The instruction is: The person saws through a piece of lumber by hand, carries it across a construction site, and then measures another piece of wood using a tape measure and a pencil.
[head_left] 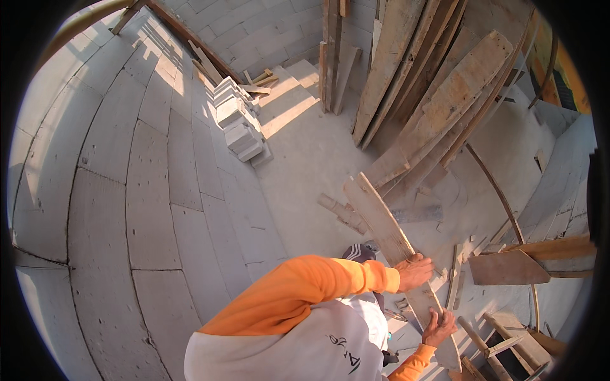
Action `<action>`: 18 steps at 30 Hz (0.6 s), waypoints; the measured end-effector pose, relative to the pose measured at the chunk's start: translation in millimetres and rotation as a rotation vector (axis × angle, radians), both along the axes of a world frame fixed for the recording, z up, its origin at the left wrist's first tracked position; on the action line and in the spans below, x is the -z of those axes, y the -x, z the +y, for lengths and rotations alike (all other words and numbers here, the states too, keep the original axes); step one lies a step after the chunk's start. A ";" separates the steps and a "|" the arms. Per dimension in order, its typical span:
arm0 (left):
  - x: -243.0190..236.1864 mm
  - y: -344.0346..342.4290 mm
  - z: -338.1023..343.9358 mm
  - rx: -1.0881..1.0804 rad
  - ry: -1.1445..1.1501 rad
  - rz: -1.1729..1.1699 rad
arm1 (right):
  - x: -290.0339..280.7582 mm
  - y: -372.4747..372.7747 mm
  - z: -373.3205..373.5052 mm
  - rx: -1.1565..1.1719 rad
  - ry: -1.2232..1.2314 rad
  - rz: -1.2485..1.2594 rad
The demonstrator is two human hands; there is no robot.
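Observation:
A long wooden plank (386, 223) slants across in front of me, its far end raised toward the leaning boards and its near end by my right arm. My left hand (415, 273), coming out of an orange sleeve, is closed around the plank's right edge near its middle. Nearer to me, my right hand (438, 327) grips the same edge, fingers bent over it. Part of a shoe (360, 253) shows just left of the plank. Below the plank, smaller wood scraps (343, 213) lie on the floor.
A pale block wall (152, 209) runs along the left. Light blocks (238, 120) are stacked at its foot. Tall boards (438, 95) lean at the back right. Near my right side are a wooden frame (508, 343) and a broad board (510, 268). A thin curved strip (495, 184) crosses the right.

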State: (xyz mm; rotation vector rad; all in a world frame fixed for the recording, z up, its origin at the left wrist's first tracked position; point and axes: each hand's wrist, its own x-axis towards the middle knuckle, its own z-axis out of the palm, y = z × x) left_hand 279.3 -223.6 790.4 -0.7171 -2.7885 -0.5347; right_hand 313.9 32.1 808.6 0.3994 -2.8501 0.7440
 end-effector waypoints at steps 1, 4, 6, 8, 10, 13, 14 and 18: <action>2.7 -1.5 3.1 -0.045 0.014 0.013 | -4.5 0.9 -3.3 -0.002 -0.016 0.049; -0.1 -2.4 1.1 -0.074 0.002 0.052 | -11.3 1.0 -7.5 0.039 -0.081 -0.025; -9.3 -0.1 -6.4 0.012 -0.037 0.001 | -11.6 1.5 -1.0 -0.009 -0.045 -0.030; -18.7 -0.9 -13.5 0.067 -0.082 -0.026 | -13.8 1.4 1.2 -0.036 -0.018 -0.025; -24.8 -5.0 -18.4 0.088 -0.132 -0.031 | -17.1 1.0 -0.2 -0.044 0.004 -0.012; -14.6 -17.7 -21.8 -0.026 -0.091 0.012 | -10.9 1.3 -9.0 -0.062 0.033 0.054; -14.7 -17.6 -26.4 -0.019 -0.103 -0.030 | -11.2 3.3 -12.5 -0.062 0.018 0.034; -22.0 -23.1 -57.7 -0.038 -0.181 -0.036 | -14.0 13.3 -40.6 -0.088 -0.058 0.012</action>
